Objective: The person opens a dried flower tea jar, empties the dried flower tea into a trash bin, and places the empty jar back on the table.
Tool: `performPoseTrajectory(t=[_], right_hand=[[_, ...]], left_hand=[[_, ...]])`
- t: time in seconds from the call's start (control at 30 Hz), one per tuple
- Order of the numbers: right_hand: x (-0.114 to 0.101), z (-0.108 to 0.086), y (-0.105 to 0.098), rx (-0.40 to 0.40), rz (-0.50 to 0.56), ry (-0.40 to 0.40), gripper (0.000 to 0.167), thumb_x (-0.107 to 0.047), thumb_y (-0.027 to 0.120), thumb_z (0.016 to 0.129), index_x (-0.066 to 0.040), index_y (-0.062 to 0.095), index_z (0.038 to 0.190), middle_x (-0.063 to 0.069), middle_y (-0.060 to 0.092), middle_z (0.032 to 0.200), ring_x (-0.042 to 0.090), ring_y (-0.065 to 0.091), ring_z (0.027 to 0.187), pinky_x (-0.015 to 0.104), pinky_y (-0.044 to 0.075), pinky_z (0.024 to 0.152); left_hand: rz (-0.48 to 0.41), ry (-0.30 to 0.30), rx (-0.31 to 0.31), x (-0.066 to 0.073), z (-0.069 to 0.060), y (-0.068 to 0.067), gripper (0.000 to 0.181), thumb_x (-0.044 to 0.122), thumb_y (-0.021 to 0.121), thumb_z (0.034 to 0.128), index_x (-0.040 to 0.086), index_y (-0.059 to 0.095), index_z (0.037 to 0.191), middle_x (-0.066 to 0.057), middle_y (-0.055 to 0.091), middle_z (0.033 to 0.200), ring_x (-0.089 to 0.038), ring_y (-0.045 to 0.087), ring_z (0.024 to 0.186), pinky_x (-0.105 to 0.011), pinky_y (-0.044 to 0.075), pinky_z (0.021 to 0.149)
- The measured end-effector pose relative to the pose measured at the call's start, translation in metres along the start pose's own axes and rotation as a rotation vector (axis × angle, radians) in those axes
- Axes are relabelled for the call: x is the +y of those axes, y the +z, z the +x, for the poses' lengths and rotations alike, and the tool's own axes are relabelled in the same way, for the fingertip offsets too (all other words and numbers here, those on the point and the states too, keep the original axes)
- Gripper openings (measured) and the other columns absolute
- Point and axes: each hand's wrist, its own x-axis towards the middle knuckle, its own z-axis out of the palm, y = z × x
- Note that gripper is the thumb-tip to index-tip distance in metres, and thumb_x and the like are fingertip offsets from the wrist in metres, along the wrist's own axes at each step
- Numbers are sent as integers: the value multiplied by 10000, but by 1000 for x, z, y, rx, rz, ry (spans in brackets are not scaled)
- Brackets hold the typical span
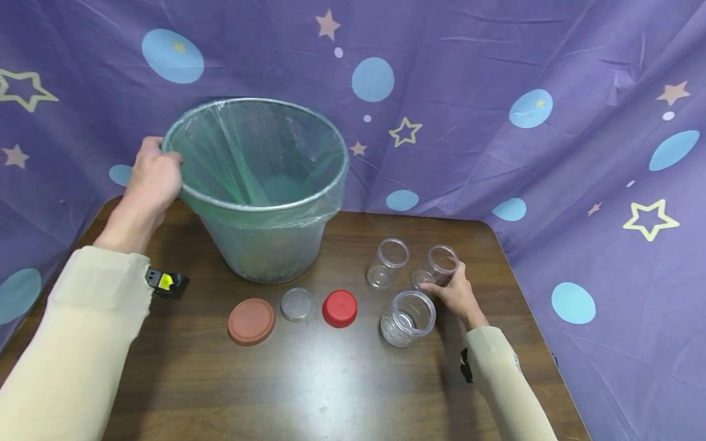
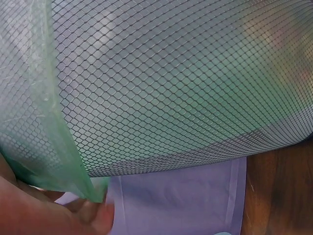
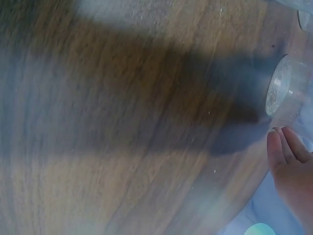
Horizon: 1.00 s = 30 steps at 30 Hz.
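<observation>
At the left, my left hand [image 1: 151, 180] grips the rim of a wire-mesh waste bin [image 1: 265, 245] lined with a thin green bag [image 1: 220, 165]. In the left wrist view the fingers [image 2: 100, 215] are at the bag's folded-over edge, beside the mesh. Over at the right, my right hand [image 1: 456, 297] holds a clear plastic jar [image 1: 432, 269], thumb on the near side and fingers partly hidden behind it. A similar slim jar [image 1: 386, 266] stands to its left, and a wider clear jar [image 1: 405, 321] sits nearer to me.
Three round lids lie in front of the bin: a brownish-red one [image 1: 251, 321], a clear greyish one [image 1: 296, 304] and a bright red one [image 1: 339, 308]. The wooden table [image 1: 309, 392] ends at a purple patterned curtain [image 1: 458, 122] behind and to the sides.
</observation>
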Motion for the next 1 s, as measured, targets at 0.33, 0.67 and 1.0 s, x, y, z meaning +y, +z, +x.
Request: performPoseTrajectory(t=[0.33,0.67,1.0], right_hand=[[5,-2,-12,-89,52,-4,1065,-244,842,782,-13,115,1526,264,477,1397,404,496,1306,509,388,1122],[3,-3,-39,-199,124,-44,1095,-250,817,809,-66,31,1548,303,312,1516,473,362,1394,583,328,1145],[-12,-5,-56,-265,77,-82,1128,-326,824,794,-180,18,1570,243,271,1567,435,274,1433,613,296,1135]], left_hand=[[-58,-57,-44,0,0,-1,647,366,243,1026,173,-36,1576,-204,101,1642,-302,139,1493,-443,116,1251],[-170,-20,-81,-14,-4,3,712,592,248,1003,204,71,1573,-128,157,1630,-224,108,1511,-430,73,1254],[-258,73,-2,-36,-13,8,635,558,191,1025,194,219,1545,-32,213,1598,-125,141,1475,-361,82,1241]])
